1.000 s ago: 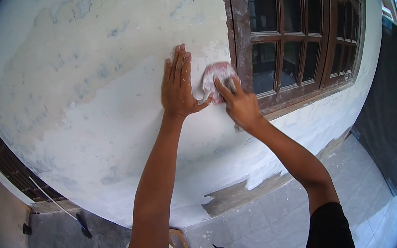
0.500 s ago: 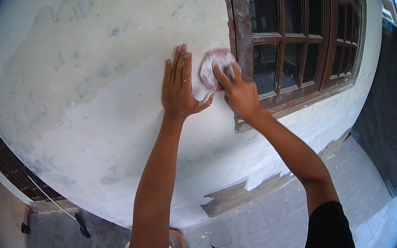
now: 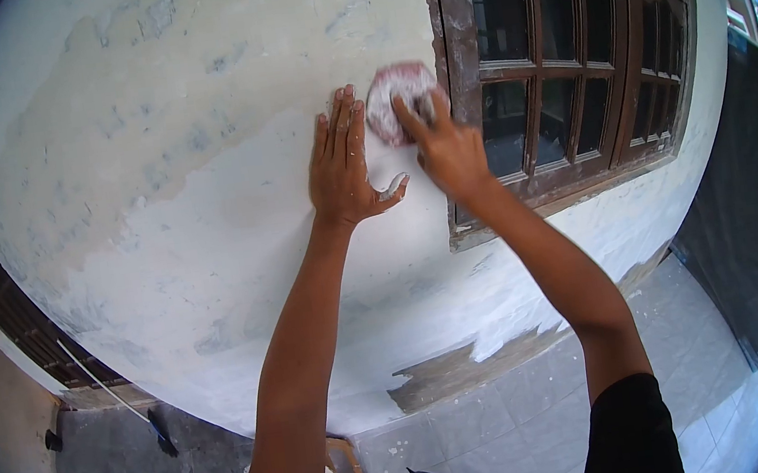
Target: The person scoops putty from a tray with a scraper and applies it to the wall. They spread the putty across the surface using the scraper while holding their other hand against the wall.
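Note:
My left hand (image 3: 344,164) lies flat on the wall (image 3: 233,217), fingers straight and together, thumb out to the side with white smears on it. Just right of it, my right hand (image 3: 446,146) presses a round, reddish sanding pad (image 3: 393,110) against the wall close to the window frame. White dust or filler covers much of the pad, and its edge is blurred by motion. The wall shows a white coated area below and an older, cream, scuffed surface with grey marks above.
A brown wooden window (image 3: 546,52) with several panes borders the work spot on the right. Below are a bare grey patch (image 3: 455,375) and grey floor tiles (image 3: 480,424). A long-handled brush (image 3: 161,433) leans at left; a wooden stool-like piece (image 3: 347,466) stands below.
My right hand and the sanding pad have moved up and slightly left along the wall. My left hand stays in the same place.

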A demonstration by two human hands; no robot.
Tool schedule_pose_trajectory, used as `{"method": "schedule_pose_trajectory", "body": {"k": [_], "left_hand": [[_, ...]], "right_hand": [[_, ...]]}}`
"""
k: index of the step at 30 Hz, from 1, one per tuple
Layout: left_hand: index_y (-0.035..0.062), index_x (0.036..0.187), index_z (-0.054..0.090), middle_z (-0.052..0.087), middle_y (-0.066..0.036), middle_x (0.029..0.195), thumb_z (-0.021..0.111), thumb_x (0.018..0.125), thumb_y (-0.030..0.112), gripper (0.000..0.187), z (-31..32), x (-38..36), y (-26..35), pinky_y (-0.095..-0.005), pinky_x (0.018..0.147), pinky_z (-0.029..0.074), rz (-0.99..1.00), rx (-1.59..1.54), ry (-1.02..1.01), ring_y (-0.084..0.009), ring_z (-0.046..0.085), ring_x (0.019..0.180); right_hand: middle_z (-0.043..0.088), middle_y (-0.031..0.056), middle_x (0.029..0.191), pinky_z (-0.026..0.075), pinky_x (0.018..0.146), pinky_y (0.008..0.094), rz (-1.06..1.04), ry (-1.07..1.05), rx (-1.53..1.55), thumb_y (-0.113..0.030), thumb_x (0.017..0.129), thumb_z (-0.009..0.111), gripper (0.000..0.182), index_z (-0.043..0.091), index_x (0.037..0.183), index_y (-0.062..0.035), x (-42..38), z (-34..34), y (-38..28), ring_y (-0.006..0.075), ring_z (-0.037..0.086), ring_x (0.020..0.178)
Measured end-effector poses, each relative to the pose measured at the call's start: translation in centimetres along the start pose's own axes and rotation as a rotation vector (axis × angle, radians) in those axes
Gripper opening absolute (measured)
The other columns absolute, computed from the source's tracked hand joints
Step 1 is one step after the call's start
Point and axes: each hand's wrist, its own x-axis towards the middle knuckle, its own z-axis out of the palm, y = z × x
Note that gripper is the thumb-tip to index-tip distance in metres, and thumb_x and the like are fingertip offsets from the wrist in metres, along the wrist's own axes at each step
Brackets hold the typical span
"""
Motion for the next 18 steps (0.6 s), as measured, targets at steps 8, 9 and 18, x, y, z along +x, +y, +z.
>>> {"method": "schedule_pose_trajectory", "body": {"k": [8, 9, 18], "left_hand": [[-0.0013, 0.147, 0.023, 0.028, -0.027, 0.151, 0.058, 0.079, 0.054, 0.094, 0.1, 0.0, 0.0, -0.0587, 0.111, 0.021, -0.003, -0.027, 0.025, -0.0417, 0.029, 0.14], [-0.0012, 0.147, 0.022, 0.028, -0.027, 0.151, 0.058, 0.079, 0.054, 0.095, 0.0, 0.1, 0.0, -0.0587, 0.111, 0.021, 0.0, -0.016, 0.021, -0.0416, 0.029, 0.14], [-0.0019, 0.147, 0.022, 0.026, -0.026, 0.152, 0.058, 0.078, 0.057, 0.097, 0.1, -0.2, -0.2, -0.0596, 0.111, 0.021, -0.006, -0.007, 0.016, -0.0417, 0.027, 0.141]], "right_hand": [[0.052, 0.0254, 0.125, 0.057, 0.058, 0.0397, 0.033, -0.084, 0.117, -0.002, 0.065, 0.065, 0.076, 0.05, 0.137, -0.0215, -5.3, -1.6, -0.6, 0.0336, 0.068, 0.072], [0.051, 0.0258, 0.125, 0.057, 0.059, 0.0404, 0.061, -0.027, 0.118, -0.002, 0.064, 0.065, 0.076, 0.051, 0.136, -0.0217, -3.6, -1.8, 0.0, 0.0343, 0.068, 0.071], [0.052, 0.0257, 0.123, 0.055, 0.055, 0.042, 0.043, 0.02, 0.026, 0.002, 0.07, 0.058, 0.068, 0.052, 0.134, -0.0199, 0.2, 0.2, -1.0, 0.034, 0.067, 0.067]]}}
